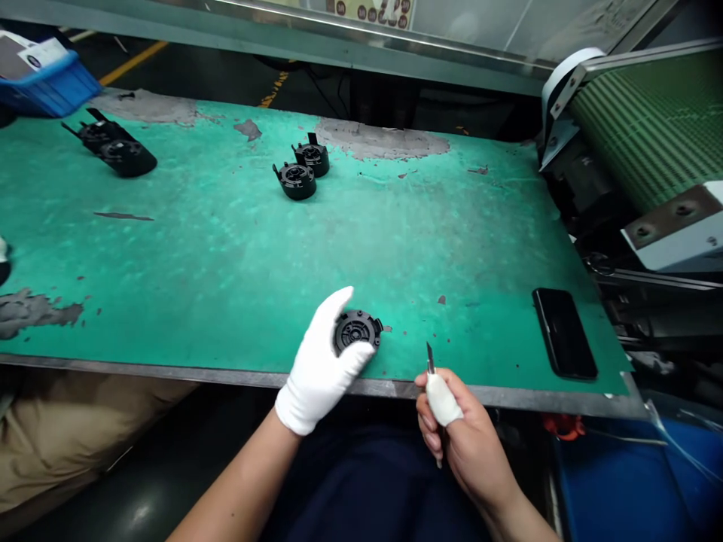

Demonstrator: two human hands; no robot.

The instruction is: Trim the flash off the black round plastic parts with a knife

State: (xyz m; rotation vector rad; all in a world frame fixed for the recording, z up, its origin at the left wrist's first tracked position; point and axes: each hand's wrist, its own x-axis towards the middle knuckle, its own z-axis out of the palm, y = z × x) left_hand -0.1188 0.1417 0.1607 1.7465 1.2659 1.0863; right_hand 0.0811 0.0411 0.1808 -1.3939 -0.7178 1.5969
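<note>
A white glove covers my left hand (pixel 321 361), whose thumb and fingers are closed round a round black plastic part (pixel 355 331) close to the table's front edge. Ribs and small clips show on the part's upper face. My right hand (pixel 460 429) is mostly bare, with a white cover on the thumb. It grips a small knife (pixel 430 358) with its narrow blade pointing up and away from me. The knife's handle is largely hidden in the fingers. Blade and black part are apart.
Two similar black parts (pixel 298 181) stand farther back on the green table (pixel 226 248), and more black parts (pixel 121 147) lie at left by a blue bin (pixel 50 86). A phone (pixel 565 331) lies at right, near a green conveyor belt (pixel 666 128). A person's leg (pixel 73 429) shows at lower left.
</note>
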